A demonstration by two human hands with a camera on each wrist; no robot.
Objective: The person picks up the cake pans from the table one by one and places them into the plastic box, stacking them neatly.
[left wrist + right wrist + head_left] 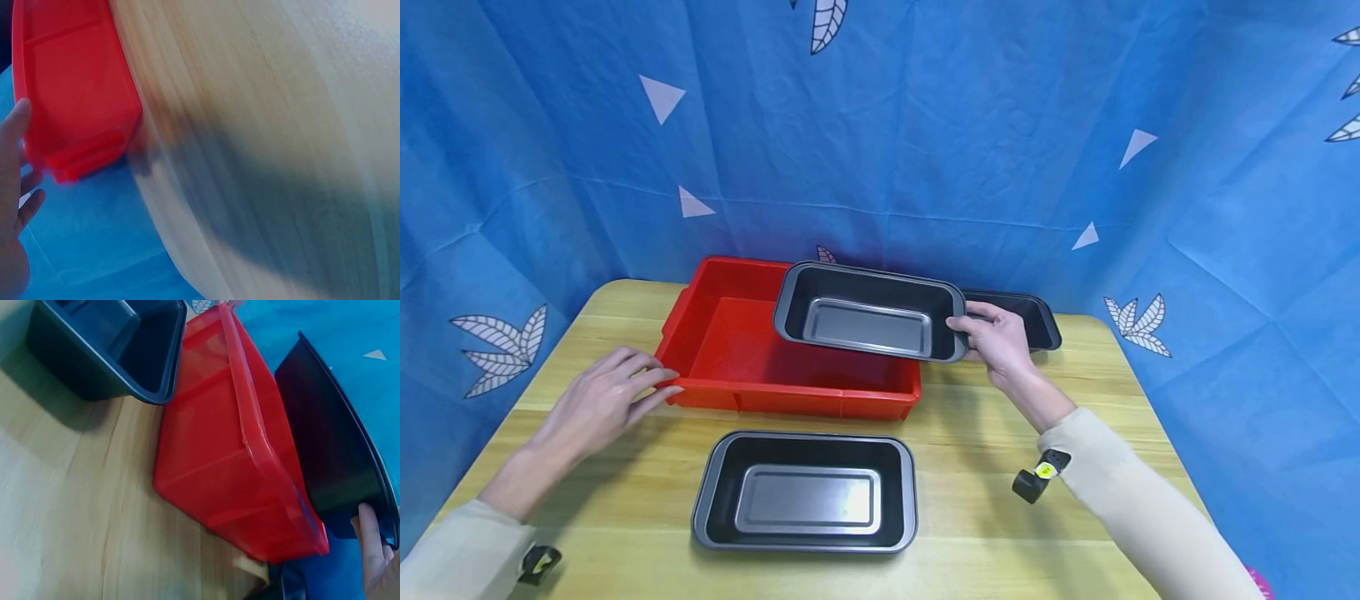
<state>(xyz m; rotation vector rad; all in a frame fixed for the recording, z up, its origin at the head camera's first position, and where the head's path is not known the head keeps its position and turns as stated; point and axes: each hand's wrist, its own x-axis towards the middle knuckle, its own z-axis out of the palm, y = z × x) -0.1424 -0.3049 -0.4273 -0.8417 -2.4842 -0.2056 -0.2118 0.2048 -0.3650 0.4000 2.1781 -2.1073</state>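
Observation:
My right hand (996, 337) grips the right end of a dark loaf pan (868, 325), thumb on the rim. That pan hangs tilted over the right part of a red plastic bin (790, 400); the right wrist view shows its dark outer wall (325, 431) beside the bin's wall (200, 444). At the bin's front left corner is my left hand (606, 400), fingers loosely extended at the rim; whether they press on it I cannot tell. A second loaf pan (808, 533) lies on the table in front of the bin.
A third dark loaf pan (1037, 321) stands at the back right, partly hidden by my right hand and the held pan. Everything rests on a pale wooden table (1000, 517). A blue patterned cloth (880, 142) hangs close behind the table.

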